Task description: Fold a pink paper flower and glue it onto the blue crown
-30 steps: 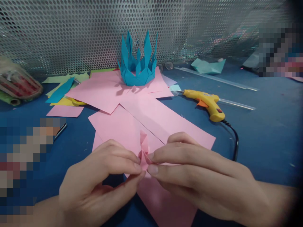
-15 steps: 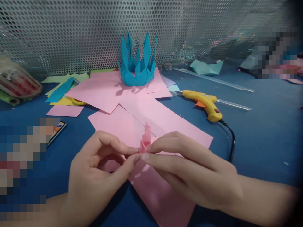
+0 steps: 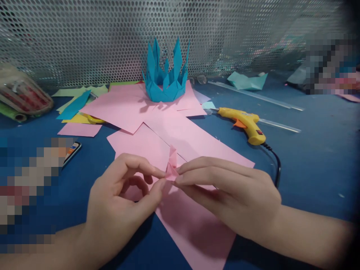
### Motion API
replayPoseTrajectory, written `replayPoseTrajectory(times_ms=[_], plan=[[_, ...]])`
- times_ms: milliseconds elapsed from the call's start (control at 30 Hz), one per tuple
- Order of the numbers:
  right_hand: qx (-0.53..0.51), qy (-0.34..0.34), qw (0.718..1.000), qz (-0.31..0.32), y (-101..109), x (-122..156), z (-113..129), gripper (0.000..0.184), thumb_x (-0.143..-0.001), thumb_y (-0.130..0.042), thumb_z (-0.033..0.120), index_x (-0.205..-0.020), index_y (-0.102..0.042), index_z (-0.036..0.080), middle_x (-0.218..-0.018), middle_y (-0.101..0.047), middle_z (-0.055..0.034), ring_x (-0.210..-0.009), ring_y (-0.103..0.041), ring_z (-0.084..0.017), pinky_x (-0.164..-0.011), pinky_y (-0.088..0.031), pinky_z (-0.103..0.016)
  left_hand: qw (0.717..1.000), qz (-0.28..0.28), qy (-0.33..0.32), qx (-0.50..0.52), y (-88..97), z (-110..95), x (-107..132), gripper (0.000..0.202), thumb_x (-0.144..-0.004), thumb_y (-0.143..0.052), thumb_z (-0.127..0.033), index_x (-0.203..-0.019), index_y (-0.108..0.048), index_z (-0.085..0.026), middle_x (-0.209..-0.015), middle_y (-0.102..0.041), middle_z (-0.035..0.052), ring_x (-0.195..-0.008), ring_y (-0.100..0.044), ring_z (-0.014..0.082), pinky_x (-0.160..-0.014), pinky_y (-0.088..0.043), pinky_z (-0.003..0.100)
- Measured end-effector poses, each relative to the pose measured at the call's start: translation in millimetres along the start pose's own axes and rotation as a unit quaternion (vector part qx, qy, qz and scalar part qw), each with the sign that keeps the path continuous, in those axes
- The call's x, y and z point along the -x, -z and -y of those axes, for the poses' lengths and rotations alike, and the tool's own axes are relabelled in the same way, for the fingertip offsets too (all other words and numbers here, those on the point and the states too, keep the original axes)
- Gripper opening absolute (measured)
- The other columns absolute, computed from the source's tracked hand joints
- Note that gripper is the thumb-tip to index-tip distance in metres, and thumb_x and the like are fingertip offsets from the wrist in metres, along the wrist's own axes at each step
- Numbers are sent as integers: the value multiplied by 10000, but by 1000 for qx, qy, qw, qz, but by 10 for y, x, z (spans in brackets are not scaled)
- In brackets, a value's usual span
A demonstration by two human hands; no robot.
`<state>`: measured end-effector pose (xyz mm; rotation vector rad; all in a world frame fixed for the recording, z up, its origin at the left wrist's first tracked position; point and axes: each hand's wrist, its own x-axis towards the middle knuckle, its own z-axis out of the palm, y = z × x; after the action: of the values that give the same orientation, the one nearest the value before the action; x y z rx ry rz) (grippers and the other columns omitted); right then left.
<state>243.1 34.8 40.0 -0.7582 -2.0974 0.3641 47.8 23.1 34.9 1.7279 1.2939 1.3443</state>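
A small folded pink paper piece (image 3: 171, 165) is pinched between both of my hands above the blue table. My left hand (image 3: 123, 198) grips its left side with thumb and forefinger. My right hand (image 3: 230, 195) pinches its right side, fingers pressed together and pointing left. A point of the folded piece sticks up between the fingertips. Loose pink paper sheets (image 3: 157, 120) lie spread under and behind my hands. A folded blue paper crown (image 3: 165, 77) stands upright on the far pink sheets.
A yellow glue gun (image 3: 244, 120) lies to the right with its black cord (image 3: 277, 165) curving toward me. Clear glue sticks (image 3: 253, 95) lie behind it. Coloured paper scraps (image 3: 75, 107) and a phone (image 3: 71, 152) sit at left. A perforated metal screen (image 3: 84, 37) closes the back.
Both hands moved up and away from me with the pink piece, and the pinch tightened. The fold stands a little lower between the fingertips.
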Motion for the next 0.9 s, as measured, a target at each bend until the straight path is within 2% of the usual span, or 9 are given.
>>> replayPoseTrajectory(times_ms=[133,300,467,667,900], plan=[[-23,-29,999,-22,-45,-6,4,135,-856,-671,59,-829,-662,191,-846,-780,1,-813,-744,-77,-796,-569,-90,1000,-1,-25,16,-1,32,17,248,-757,-710,-80,-846,-606,-287,-816,-718,-116,-743,-710,59,-628,-588,89],[-32,-51,998,-31,-76,11,-5,172,-853,-643,52,-826,-625,221,-847,-784,19,-798,-761,-108,-730,-596,-137,999,0,-43,-6,1,46,39,268,-745,-739,-87,-870,-649,-306,-824,-698,-121,-736,-701,53,-680,-592,86],[-14,-76,995,-56,-90,22,1,174,-861,-652,60,-845,-621,231,-850,-791,47,-817,-770,-114,-721,-595,-137,1000,12,-13,11,6,31,20,259,-737,-746,-72,-831,-644,-290,-783,-701,-137,-651,-688,23,-644,-573,40],[-24,-90,992,-87,-114,31,11,193,-842,-680,47,-832,-637,234,-826,-787,65,-797,-767,-89,-716,-585,-106,999,17,12,36,-2,11,-21,262,-707,-748,-59,-792,-629,-277,-729,-701,-153,-637,-695,7,-640,-555,15],[-9,-73,996,-43,-41,40,5,135,-891,-663,90,-864,-649,221,-890,-798,35,-841,-766,-99,-757,-598,-129,999,12,26,40,4,0,-26,255,-700,-752,-67,-773,-637,-284,-715,-707,-153,-626,-696,14,-629,-559,28]])
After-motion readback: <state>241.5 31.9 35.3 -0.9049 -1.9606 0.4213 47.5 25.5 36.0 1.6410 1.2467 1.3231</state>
